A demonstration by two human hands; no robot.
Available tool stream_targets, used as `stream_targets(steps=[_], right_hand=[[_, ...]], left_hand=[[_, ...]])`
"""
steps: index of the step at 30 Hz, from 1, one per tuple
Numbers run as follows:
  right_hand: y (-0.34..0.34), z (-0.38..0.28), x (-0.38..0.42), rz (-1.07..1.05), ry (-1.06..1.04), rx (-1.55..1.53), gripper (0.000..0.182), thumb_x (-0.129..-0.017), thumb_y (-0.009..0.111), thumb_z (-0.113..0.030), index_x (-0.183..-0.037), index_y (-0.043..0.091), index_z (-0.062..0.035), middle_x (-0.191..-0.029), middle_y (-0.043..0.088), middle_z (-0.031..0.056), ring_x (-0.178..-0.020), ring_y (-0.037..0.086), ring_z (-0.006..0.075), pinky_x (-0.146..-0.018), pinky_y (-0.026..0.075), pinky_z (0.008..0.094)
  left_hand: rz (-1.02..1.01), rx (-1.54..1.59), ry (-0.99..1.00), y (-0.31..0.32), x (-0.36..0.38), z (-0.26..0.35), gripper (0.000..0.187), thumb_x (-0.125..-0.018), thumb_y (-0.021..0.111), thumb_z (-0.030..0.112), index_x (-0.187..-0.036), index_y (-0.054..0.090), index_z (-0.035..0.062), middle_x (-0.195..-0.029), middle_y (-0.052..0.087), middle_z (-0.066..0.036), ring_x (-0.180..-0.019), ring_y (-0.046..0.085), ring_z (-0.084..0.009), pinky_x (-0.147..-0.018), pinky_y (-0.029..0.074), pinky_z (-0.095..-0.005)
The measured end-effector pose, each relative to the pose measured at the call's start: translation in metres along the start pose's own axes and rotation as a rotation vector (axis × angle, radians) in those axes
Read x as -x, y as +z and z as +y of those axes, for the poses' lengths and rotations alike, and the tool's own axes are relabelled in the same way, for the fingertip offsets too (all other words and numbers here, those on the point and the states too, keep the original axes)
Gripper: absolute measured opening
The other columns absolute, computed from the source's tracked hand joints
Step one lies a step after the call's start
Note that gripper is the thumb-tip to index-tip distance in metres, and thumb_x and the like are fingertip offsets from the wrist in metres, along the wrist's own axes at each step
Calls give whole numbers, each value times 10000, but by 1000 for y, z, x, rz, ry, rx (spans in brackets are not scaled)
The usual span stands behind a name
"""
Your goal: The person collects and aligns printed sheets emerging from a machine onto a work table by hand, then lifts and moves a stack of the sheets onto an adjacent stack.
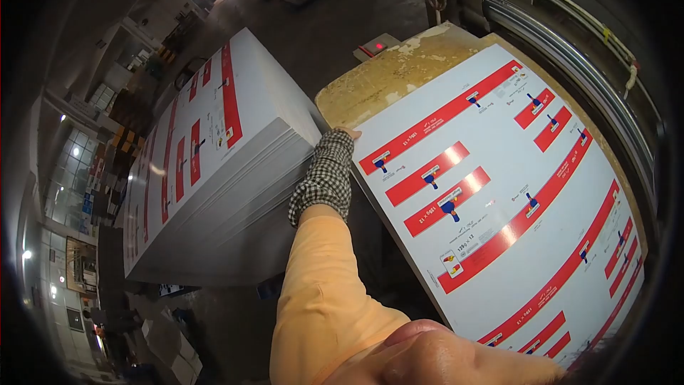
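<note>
My left hand [350,132] reaches forward in a black-and-white checked sleeve cover. Only a small part of it shows, at the left corner of a large printed sheet [491,192] with red bands and blue figures. Its fingers are mostly hidden, so their grip cannot be made out. The sheet lies on a worn yellow-brown board [399,75]. Just left of my forearm stands a tall stack of similar printed sheets [249,93], its edges facing me. My right hand is out of view.
A machine with metal rollers [570,50] and a pale pipe frame [636,75] borders the board at upper right. A small box with a red light [379,46] sits beyond the board. Shelving and goods [92,192] line the far left.
</note>
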State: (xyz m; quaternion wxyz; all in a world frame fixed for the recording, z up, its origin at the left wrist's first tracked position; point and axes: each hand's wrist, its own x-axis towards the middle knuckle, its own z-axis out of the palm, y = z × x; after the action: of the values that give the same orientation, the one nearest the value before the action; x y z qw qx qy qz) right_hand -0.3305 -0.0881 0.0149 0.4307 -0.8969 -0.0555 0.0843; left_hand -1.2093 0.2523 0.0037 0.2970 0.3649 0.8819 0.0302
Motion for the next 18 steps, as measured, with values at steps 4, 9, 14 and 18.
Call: stream_targets(steps=[4,9,14,18], right_hand=[[-3,2,5,12,5,-23,725,-828,527,-521,-1324,395,-9,-1377,394,112,-1261,360,246,-1044,239,375],[-13,14,9,-5,4,-9,729,-823,534,-523,-1323,399,-10,-1377,395,110,-1265,355,244,-1047,234,377],[-30,22,3,15,-5,-6,734,-818,541,-525,-1322,402,-11,-1377,395,109,-1269,350,241,-1049,228,380],[-59,34,-21,68,30,-19,737,-814,546,-527,-1321,405,-11,-1378,395,107,-1272,346,239,-1051,223,382]], left_hand=[[52,51,118,-37,33,26,644,-688,722,383,-1193,546,25,-1236,539,-148,-1147,499,-242,-972,373,-306],[-4,1031,221,-57,98,17,432,-678,747,68,-1045,587,-95,-1004,644,-173,-860,638,-197,-748,508,-272],[437,-73,331,-65,139,50,421,-714,646,346,-902,667,-30,-905,634,-254,-849,633,-332,-783,492,-389],[487,-561,534,-82,190,101,342,-776,574,350,-799,695,31,-802,660,-180,-779,644,-324,-697,501,-416]])
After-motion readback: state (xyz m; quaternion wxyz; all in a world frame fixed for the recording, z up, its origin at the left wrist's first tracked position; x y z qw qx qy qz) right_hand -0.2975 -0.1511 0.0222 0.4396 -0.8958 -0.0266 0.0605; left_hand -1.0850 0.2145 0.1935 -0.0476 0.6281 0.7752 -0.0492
